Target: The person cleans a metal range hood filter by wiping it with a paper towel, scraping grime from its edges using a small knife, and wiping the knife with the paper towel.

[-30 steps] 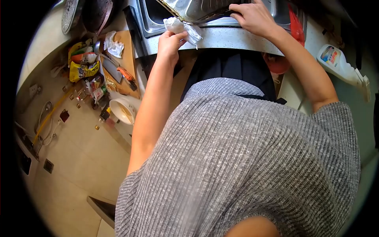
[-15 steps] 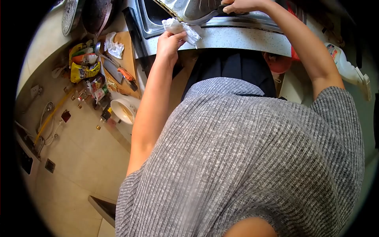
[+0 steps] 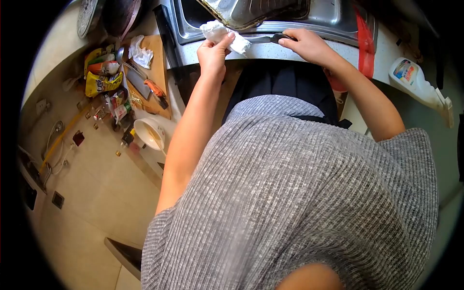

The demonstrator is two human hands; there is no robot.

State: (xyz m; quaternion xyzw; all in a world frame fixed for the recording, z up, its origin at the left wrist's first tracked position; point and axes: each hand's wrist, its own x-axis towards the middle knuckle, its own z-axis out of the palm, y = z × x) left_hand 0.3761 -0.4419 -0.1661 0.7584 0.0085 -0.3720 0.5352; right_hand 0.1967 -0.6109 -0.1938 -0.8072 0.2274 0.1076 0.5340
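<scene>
My left hand (image 3: 212,54) is closed on a crumpled white paper tissue (image 3: 216,32) at the front edge of the sink. My right hand (image 3: 307,47) grips the black handle of a metal utensil (image 3: 258,39). The utensil's metal part runs leftward to the tissue, and its far end is hidden there, so its exact kind cannot be made out. Just beyond both hands, a metal tray (image 3: 237,10) with browned edges rests tilted over the sink (image 3: 333,24).
On the left are a cutting board (image 3: 157,60), an orange-handled knife (image 3: 154,88), another crumpled tissue (image 3: 140,52), a yellow food packet (image 3: 103,84) and a white bowl (image 3: 143,131). A red strip (image 3: 366,46) and a white spray bottle (image 3: 416,82) are at right.
My right hand has come down toward the counter edge with the utensil, whose metal part has turned and now looks narrow. My left hand has shifted slightly right with the tissue.
</scene>
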